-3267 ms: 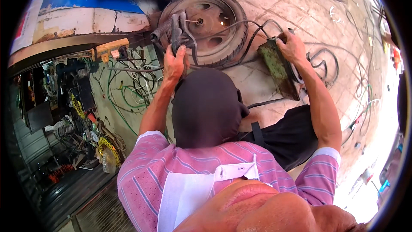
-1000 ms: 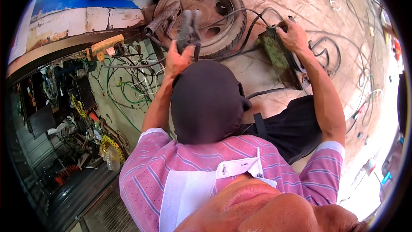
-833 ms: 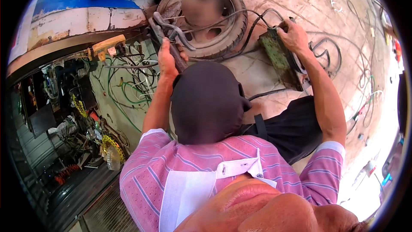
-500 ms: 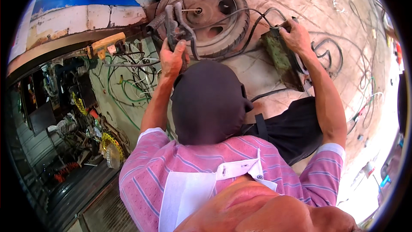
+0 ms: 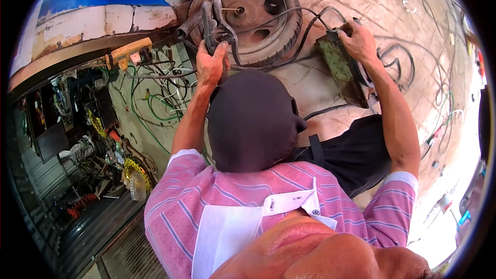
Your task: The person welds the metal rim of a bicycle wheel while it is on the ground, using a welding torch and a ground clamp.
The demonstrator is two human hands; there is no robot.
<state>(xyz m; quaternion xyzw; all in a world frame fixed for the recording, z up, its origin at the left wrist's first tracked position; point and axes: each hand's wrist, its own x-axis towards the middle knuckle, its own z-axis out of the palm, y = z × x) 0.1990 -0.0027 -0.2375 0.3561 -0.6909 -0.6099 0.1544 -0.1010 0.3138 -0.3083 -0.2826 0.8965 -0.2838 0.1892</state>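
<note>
The left hand (image 5: 213, 64) is closed round the lower end of a dark two-pronged metal piece (image 5: 209, 27), held up before the tyred wheel (image 5: 257, 6); contact cannot be told. A thin rod (image 5: 228, 9) points from the prongs toward the hub. The right hand (image 5: 360, 44) pinches the upper end of a green metal box (image 5: 335, 61), right of the wheel. A ribbed tube (image 5: 189, 26) lies behind the prongs. The work seems under way, with both pieces in hand; what remains cannot be told. Compared with 0.8 s ago, the prongs have swung from leftward to more upright, while the right grip has stayed put.
</note>
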